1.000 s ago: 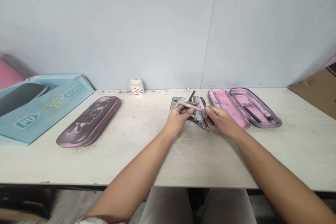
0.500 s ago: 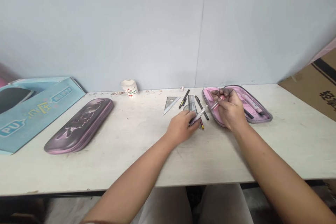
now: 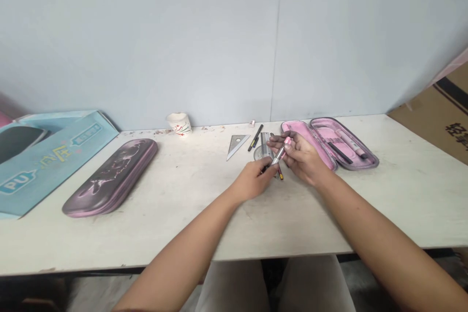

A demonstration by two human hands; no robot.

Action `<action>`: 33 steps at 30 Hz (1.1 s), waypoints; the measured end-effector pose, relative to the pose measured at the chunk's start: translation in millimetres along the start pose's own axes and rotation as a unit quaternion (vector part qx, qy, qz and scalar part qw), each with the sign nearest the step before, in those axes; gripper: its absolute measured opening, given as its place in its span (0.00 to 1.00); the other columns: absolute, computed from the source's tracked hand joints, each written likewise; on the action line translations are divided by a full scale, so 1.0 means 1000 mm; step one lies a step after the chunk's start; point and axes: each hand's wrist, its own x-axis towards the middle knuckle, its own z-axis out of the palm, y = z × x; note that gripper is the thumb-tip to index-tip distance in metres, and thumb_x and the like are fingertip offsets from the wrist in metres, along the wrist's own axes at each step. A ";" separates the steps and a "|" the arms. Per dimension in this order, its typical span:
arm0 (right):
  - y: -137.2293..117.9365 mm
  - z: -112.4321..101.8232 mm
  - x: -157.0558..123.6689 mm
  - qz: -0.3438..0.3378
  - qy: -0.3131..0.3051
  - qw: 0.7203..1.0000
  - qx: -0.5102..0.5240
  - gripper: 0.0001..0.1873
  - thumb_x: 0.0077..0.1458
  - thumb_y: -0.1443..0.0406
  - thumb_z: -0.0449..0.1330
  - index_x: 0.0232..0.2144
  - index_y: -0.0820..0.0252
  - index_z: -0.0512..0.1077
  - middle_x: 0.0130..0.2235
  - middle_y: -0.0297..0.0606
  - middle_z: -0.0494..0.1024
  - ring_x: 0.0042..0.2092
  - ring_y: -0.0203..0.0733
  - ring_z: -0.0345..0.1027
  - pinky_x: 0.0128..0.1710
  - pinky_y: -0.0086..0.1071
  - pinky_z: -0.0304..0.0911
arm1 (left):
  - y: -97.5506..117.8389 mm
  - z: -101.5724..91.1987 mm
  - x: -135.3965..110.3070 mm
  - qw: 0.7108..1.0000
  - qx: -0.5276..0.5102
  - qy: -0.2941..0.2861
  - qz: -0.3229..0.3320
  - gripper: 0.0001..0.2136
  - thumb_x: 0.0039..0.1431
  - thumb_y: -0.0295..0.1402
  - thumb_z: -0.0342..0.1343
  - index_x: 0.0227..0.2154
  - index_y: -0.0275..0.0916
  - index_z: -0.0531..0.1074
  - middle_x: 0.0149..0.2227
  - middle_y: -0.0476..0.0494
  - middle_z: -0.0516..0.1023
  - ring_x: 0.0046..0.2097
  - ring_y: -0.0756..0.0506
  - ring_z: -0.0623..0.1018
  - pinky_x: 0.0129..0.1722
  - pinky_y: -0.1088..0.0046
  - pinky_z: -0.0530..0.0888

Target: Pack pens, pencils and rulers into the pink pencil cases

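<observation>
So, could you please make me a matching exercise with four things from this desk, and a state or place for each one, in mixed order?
Things
1. paper cup
2. purple pencil case
3. pink pencil case
4. pen

States
a. held by left hand and right hand
b. standing upright
c. lying open, right of the hands
d. lying shut, beside the blue box

Pairs: 1-b, 2-d, 3-c, 4-a.
</observation>
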 end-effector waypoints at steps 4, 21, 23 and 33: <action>-0.005 -0.003 -0.005 0.049 -0.079 0.994 0.056 0.16 0.48 0.59 0.61 0.39 0.54 0.62 0.38 0.36 0.74 0.41 0.40 0.70 0.44 0.38 0.64 | 0.008 -0.001 -0.004 0.969 -0.212 -0.117 -0.041 0.19 0.59 0.47 0.43 0.27 0.35 0.66 0.21 0.51 0.64 0.24 0.53 0.64 0.25 0.77 0.61; -0.037 -0.047 0.007 -0.123 0.199 0.897 -0.374 0.15 0.53 0.52 0.50 0.30 0.58 0.65 0.31 0.36 0.72 0.34 0.39 0.66 0.35 0.33 0.61 | 0.048 0.053 0.078 0.972 -0.195 0.108 -0.066 0.15 0.55 0.40 0.50 0.40 0.35 0.70 0.26 0.49 0.71 0.27 0.52 0.69 0.29 0.75 0.68; -0.049 -0.076 0.003 -0.146 0.242 0.846 -0.452 0.15 0.54 0.54 0.49 0.31 0.59 0.65 0.33 0.39 0.72 0.37 0.41 0.65 0.39 0.35 0.60 | 0.056 0.070 0.090 0.993 -0.079 0.077 -0.031 0.15 0.54 0.36 0.50 0.43 0.35 0.70 0.32 0.45 0.74 0.32 0.49 0.72 0.35 0.72 0.69; -0.060 -0.173 -0.017 0.032 0.181 0.560 -0.808 0.23 0.55 0.55 0.46 0.36 0.67 0.71 0.40 0.54 0.71 0.45 0.55 0.61 0.41 0.41 0.57 | 0.063 0.101 0.088 0.988 0.135 -0.015 0.077 0.10 0.56 0.32 0.48 0.38 0.36 0.71 0.38 0.42 0.74 0.43 0.47 0.71 0.46 0.70 0.67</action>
